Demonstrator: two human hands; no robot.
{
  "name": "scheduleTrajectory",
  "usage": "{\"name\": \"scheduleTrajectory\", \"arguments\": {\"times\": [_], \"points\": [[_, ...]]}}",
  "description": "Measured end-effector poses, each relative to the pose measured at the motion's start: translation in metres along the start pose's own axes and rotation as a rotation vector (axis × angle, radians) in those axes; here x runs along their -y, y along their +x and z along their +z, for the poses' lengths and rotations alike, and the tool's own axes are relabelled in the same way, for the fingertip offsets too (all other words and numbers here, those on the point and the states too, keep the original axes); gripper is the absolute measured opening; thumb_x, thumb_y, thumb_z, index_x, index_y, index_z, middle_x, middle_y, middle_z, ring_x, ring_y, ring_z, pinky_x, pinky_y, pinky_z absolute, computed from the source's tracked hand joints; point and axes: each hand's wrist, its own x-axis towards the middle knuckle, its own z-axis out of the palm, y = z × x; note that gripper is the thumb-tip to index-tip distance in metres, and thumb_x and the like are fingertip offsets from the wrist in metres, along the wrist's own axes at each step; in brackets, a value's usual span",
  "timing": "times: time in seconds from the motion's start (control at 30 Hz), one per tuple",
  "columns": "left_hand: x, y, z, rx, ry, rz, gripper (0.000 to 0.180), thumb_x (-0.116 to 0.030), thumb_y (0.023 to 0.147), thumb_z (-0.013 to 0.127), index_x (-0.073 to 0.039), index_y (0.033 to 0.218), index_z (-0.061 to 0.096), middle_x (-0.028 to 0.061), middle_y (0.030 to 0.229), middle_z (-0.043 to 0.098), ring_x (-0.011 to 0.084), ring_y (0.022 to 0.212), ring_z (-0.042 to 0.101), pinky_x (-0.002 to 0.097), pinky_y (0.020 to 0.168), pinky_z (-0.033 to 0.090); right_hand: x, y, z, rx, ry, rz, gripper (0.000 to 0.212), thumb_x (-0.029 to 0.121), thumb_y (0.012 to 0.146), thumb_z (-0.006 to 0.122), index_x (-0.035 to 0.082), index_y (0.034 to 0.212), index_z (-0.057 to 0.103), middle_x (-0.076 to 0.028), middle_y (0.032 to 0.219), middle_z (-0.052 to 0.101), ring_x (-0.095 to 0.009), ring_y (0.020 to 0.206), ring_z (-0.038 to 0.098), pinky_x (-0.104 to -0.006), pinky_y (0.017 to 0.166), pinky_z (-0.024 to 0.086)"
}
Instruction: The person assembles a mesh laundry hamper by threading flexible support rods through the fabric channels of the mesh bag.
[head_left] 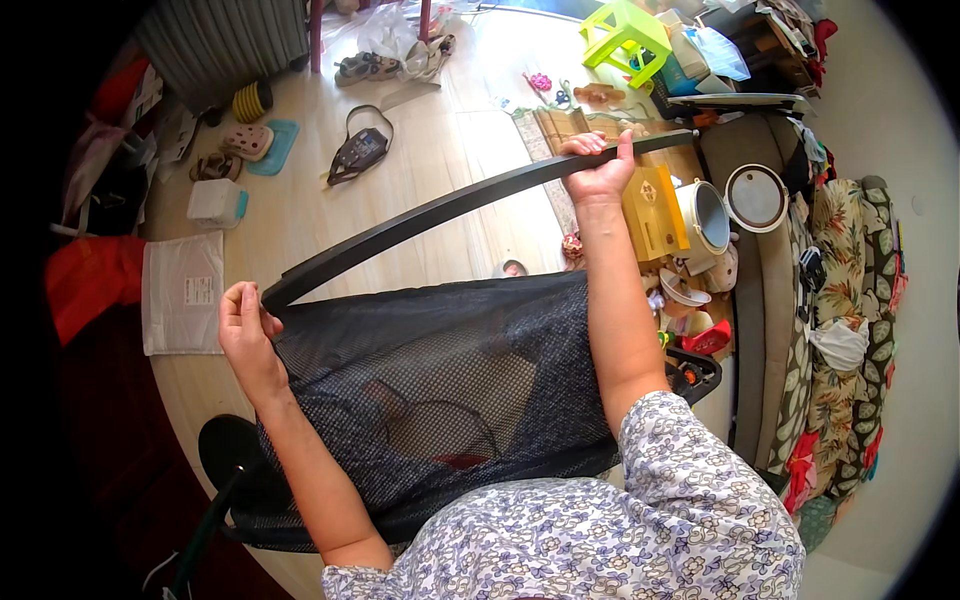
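A long, dark, slightly bowed strip point(430, 215) slants across in front of me, its right end higher and farther away. My right hand point(600, 175) is closed around it near that far end, thumb up. At the near left end, the curled fingers of my left hand point(250, 335) pinch the strip beside a corner of black mesh fabric point(440, 370). The mesh spreads over my lap between my forearms. It is see-through in places, with a thin dark curved line showing within it. Whether the strip is joined to the mesh, I cannot tell.
A white plastic packet point(183, 300) lies on the pale floor at left. Ahead are a black strapped pouch point(360, 152), shoes point(395, 62) and a green stool point(625, 40). A yellow box point(652, 215), a white bucket point(705, 215) and a cluttered sofa point(765, 300) stand at right.
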Motion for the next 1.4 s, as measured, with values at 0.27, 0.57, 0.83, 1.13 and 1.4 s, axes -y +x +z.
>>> {"name": "scheduleTrajectory", "arguments": {"times": [0.27, 0.57, 0.83, 1.13, 1.4], "points": [[0.007, 0.0, -0.007, 0.003, 0.024, 0.063, 0.019, -0.025, 0.091, 0.052, -0.008, 0.097, 0.057, -0.0083, 0.061, 0.04, -0.0011, 0.045, 0.035, 0.0144, 0.035, 0.025, 0.005, 0.009, -0.004, 0.143, -0.075, 0.063, 0.042, 0.043, 0.074, 0.065, 0.009, 0.062, 0.042, 0.003, 0.049, 0.034, -0.011, 0.046, 0.036, -0.0256, 0.049, 0.034], [-0.006, -0.002, -0.008, 0.236, -0.312, 0.029, 0.014, -0.012, 0.087, 0.055, 0.001, 0.09, 0.058, 0.0015, 0.064, 0.052, 0.0054, 0.047, 0.042, 0.0206, 0.045, 0.042, 0.021, 0.008, -0.008, 0.154, 0.054, 0.103, 0.037, 0.036, 0.077, 0.061, 0.008, 0.066, 0.041, 0.002, 0.052, 0.035, -0.011, 0.049, 0.037, -0.0248, 0.05, 0.033], [-0.01, -0.005, -0.007, 0.17, -0.068, 0.057, 0.021, -0.02, 0.09, 0.052, -0.001, 0.082, 0.057, -0.0018, 0.047, 0.042, 0.0043, 0.036, 0.036, 0.0182, 0.037, 0.037, 0.02, 0.01, -0.009, 0.18, 0.028, 0.126, 0.036, 0.035, 0.076, 0.062, 0.007, 0.068, 0.041, 0.001, 0.054, 0.036, -0.011, 0.051, 0.039, -0.0257, 0.052, 0.033], [-0.003, 0.001, -0.016, 0.279, -0.32, 0.09, 0.014, -0.011, 0.085, 0.059, -0.001, 0.095, 0.055, 0.0046, 0.084, 0.058, 0.008, 0.062, 0.053, 0.0206, 0.059, 0.046, 0.028, 0.021, -0.016, -0.067, -0.044, 0.059, 0.039, 0.04, 0.079, 0.057, 0.009, 0.064, 0.038, 0.002, 0.051, 0.035, -0.012, 0.048, 0.038, -0.0262, 0.048, 0.034], [-0.01, -0.002, -0.01, 0.034, -0.212, 0.156, 0.01, -0.005, 0.08, 0.064, -0.001, 0.083, 0.056, 0.0015, 0.069, 0.056, 0.0061, 0.056, 0.052, 0.0201, 0.054, 0.047, 0.022, 0.019, -0.015, -0.089, -0.078, 0.088, 0.041, 0.042, 0.081, 0.053, 0.011, 0.061, 0.036, 0.001, 0.052, 0.034, -0.013, 0.049, 0.038, -0.0265, 0.049, 0.034]]}}
